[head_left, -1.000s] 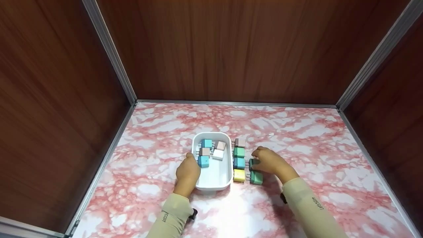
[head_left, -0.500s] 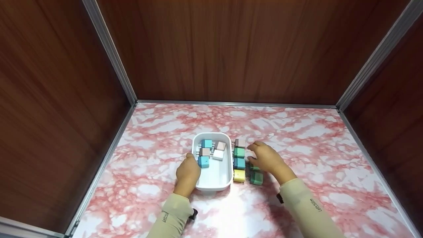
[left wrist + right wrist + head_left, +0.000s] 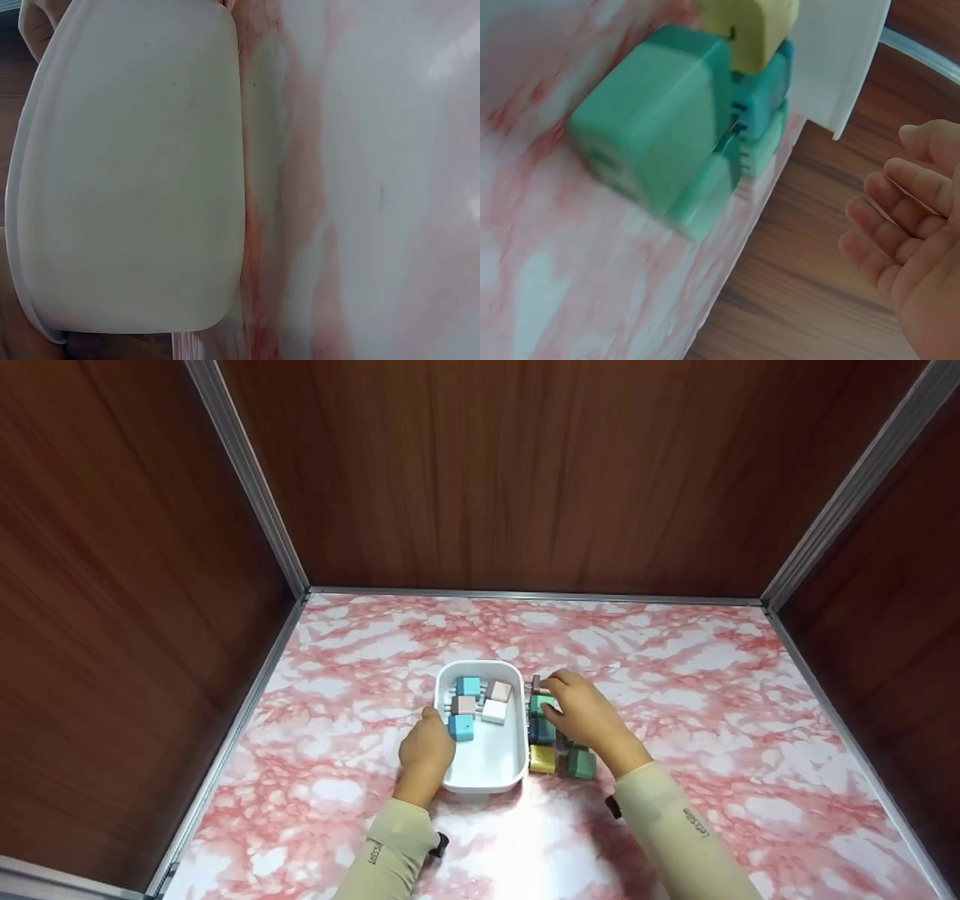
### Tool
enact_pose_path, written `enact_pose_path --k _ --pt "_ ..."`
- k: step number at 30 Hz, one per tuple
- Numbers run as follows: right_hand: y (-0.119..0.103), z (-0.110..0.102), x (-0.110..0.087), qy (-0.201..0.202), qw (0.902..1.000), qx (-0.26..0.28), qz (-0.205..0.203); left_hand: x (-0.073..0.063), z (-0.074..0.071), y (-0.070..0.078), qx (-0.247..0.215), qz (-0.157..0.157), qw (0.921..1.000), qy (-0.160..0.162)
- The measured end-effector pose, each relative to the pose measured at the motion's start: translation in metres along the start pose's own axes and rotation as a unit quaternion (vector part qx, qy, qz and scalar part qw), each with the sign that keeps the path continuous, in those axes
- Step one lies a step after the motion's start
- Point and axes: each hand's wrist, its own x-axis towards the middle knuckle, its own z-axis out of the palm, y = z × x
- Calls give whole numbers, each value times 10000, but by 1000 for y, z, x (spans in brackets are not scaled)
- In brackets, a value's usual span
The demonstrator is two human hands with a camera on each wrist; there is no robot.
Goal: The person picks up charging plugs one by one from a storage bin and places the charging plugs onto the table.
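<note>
A white tray [image 3: 480, 790] sits on the counter [image 3: 360, 697] just below the center of the head view. Five plugs lie inside, toward its upper half: a sky-blue plug [image 3: 469, 686], a beige plug [image 3: 499, 691], a brownish plug [image 3: 464, 705], a white plug [image 3: 494, 711] and a blue plug [image 3: 461, 727]. Its lower half shows bare.

Six more lie on the counter to the tray's right in the frame. A pinkish plug [image 3: 535, 684], a green plug [image 3: 542, 704], a teal plug [image 3: 763, 94] and a yellow plug [image 3: 542, 759] form a column beside the wall; farther right are a large green plug [image 3: 581, 763] and a second green plug [image 3: 709, 195], mostly hidden in the head view.

The left hand [image 3: 426, 750] grips the tray's left side. The right hand's [image 3: 589, 716] grip is released, fingers extended and holding nothing, at the pinkish plug; whether they touch it is unclear.

By that count, handling seems roughly midway, five inside and six outside; which way the plugs are travelling cannot be told.
</note>
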Motion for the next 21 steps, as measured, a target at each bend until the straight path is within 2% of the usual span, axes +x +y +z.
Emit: enact_pose_path --k 6,21 --pt "-15 4 8 165 9997 105 -120 1 0 0 -11 -75 9999 -113" --pt "-55 30 25 156 9984 97 -532 -1 -3 0 -132 -97 9996 -217"
